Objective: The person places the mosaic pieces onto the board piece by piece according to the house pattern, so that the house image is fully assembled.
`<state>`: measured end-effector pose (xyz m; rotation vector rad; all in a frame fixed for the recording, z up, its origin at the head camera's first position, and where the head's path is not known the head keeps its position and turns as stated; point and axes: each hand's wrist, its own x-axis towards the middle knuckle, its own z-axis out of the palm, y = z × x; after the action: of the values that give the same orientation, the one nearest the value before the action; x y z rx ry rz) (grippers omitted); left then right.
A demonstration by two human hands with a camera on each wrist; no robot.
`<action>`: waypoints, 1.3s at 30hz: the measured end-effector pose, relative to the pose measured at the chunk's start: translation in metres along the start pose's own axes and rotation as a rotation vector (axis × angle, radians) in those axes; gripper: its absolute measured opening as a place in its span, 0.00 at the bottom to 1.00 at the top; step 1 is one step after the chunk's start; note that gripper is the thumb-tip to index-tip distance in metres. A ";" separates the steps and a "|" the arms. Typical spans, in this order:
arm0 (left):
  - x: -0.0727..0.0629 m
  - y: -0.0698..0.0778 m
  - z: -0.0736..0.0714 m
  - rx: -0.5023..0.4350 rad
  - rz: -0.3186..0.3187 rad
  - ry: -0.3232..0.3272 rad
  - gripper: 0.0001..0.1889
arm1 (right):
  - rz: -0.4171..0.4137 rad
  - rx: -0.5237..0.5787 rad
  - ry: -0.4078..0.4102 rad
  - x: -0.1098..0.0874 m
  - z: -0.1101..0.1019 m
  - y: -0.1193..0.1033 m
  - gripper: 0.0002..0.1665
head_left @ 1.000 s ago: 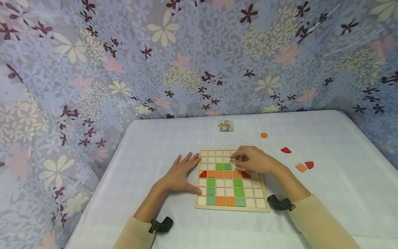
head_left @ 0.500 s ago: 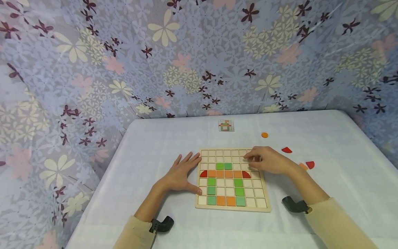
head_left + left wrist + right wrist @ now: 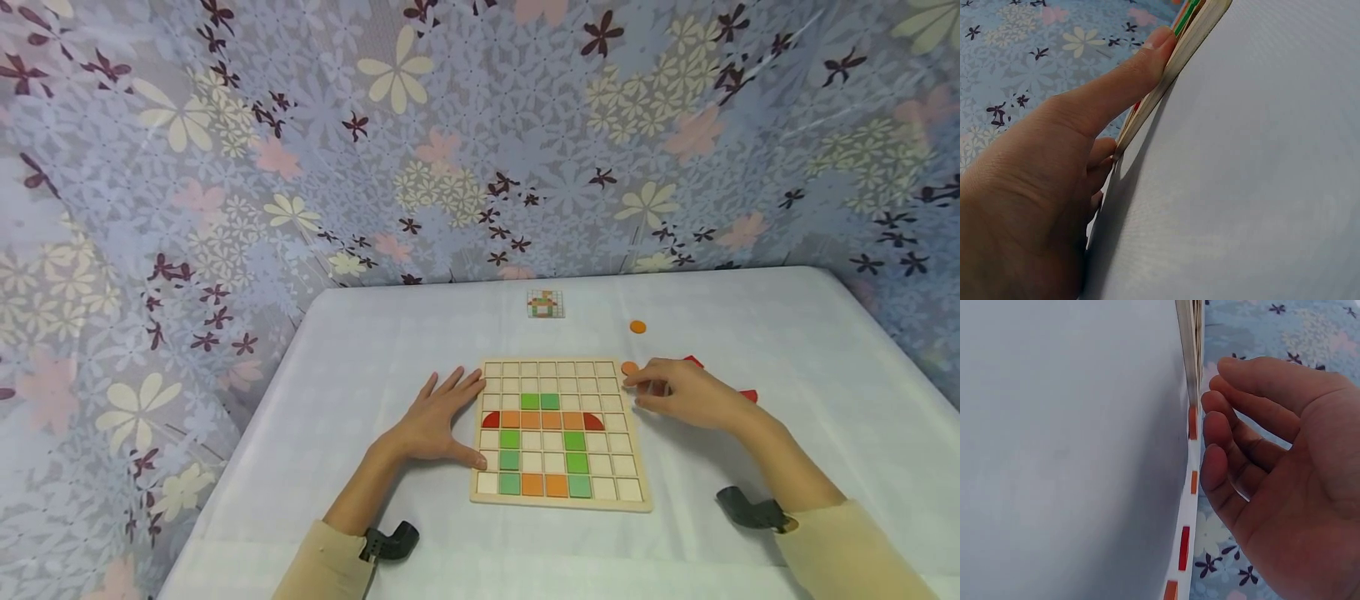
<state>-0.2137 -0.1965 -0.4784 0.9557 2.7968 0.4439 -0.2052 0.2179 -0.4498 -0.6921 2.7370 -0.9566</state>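
Observation:
A wooden grid board (image 3: 558, 502) lies on the table with green and orange square tiles and two red quarter-circle tiles in its cells. At its left edge rests my left hand (image 3: 438, 423), fingers spread. In the left wrist view the thumb (image 3: 1154, 47) touches the board's rim. My right hand (image 3: 686, 394) hovers just off the board's right edge, fingers loosely curled. The right wrist view shows nothing between its fingers (image 3: 1216, 465). An orange disc (image 3: 629, 367) lies by the board's upper right corner, close to the fingertips.
Another orange disc (image 3: 637, 327) lies farther back. Two red quarter-circle pieces, one red piece (image 3: 693, 361) and a second red piece (image 3: 748, 395), are partly hidden behind the right hand and wrist. A small pattern card (image 3: 545, 303) lies near the table's far edge. Floral cloth (image 3: 480, 150) hangs behind.
My right hand has moved right, from over the board to beyond its right edge, uncovering board cells and the nearer orange disc. It now hides the loose orange square. The left hand stays put.

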 end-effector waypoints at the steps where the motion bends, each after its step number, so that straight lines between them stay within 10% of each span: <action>1: 0.000 0.000 0.000 -0.002 0.002 0.002 0.66 | 0.007 -0.003 0.003 -0.002 -0.001 0.001 0.16; 39: 0.000 -0.002 0.000 0.009 0.002 0.003 0.67 | 0.263 -0.063 0.072 -0.044 -0.036 0.051 0.24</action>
<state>-0.2148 -0.1979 -0.4789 0.9610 2.8024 0.4340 -0.1964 0.2938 -0.4532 -0.2990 2.8383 -0.8541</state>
